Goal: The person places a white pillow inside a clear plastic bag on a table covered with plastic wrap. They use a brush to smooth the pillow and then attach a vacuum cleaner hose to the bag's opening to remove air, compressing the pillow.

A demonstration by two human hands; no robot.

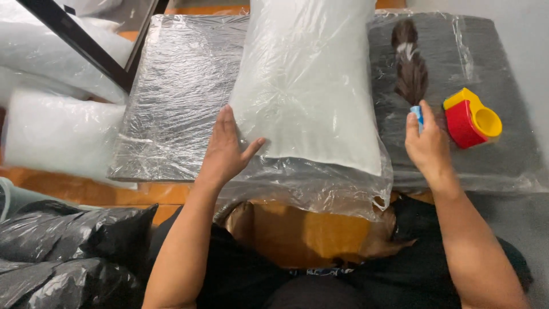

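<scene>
Left hand (226, 150) flat on white pillow in clear plastic bag (309, 91), fingers together, thumb spread wide, pressing lower left corner. Right hand (428, 146) closed around blue handle of feather duster (410, 68), beside red-yellow tape dispenser (472, 119). Pillow lying mid-table on plastic-wrapped grey pad (177, 86).

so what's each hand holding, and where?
Right hand grips a brush by its blue handle end. Left hand lies flat on the bagged pillow, near its lower left edge, gripping nothing.
</scene>
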